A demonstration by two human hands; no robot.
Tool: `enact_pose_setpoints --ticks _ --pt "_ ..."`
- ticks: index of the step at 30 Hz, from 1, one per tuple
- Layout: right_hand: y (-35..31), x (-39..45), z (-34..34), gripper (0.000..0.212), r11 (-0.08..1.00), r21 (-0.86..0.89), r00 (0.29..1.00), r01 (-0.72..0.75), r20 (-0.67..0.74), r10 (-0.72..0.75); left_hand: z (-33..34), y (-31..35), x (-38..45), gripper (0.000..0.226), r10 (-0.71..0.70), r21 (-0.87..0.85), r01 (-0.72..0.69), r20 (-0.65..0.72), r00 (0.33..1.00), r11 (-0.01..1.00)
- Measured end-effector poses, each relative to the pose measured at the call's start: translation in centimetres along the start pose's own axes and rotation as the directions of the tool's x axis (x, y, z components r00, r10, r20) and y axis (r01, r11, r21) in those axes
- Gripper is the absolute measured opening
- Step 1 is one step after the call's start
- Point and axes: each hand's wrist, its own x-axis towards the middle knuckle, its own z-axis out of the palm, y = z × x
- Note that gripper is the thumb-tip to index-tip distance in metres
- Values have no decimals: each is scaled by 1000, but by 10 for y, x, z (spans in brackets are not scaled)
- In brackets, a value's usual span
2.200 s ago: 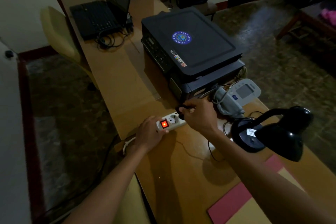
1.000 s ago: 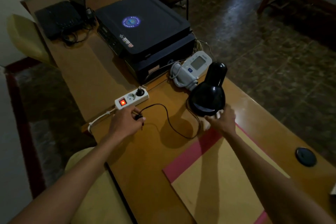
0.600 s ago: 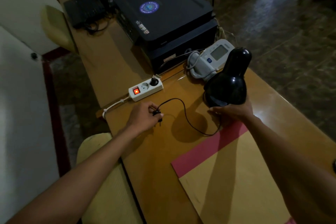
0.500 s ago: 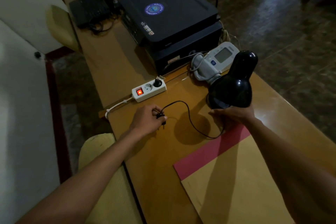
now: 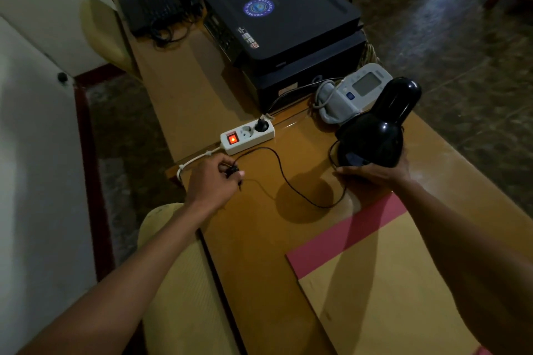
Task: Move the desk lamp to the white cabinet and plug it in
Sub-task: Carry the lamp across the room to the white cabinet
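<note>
The desk lamp (image 5: pixel 375 132) is seen in glossy black, its cord (image 5: pixel 284 179) black too. The power strip (image 5: pixel 248 137) is white — its switch (image 5: pixel 232 139) glows red-orange. The worktop (image 5: pixel 259 239) is shown in amber brown, overlaid by a tan mat (image 5: pixel 389 282) edged in pink. The printer (image 5: pixel 282 26) is black with a round blue emblem (image 5: pixel 258 7).

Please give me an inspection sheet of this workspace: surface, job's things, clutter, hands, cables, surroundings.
Surface: wooden desk, pink-edged mat on it.
Job's things: black lamp, off the desk; its plug is out of the power strip.
Clutter: printer, blood pressure monitor, laptop.
Hands: left hand grips the plug; right hand holds the lamp from below.
Cables: lamp cord slack on the desk; one other plug in the strip, switch lit.
Surroundings: yellow chairs, tiled floor.
</note>
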Motion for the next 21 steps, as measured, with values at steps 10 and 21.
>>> enact_pose_setpoints --ticks 10,21 --pt "3 9 19 143 981 55 970 -184 170 173 7 -16 -7 24 -53 -28 48 -178 983 998" --pt "-36 -55 -2 132 987 -88 978 133 -151 -146 -26 -3 -19 24 77 4 -77 -108 991 997"
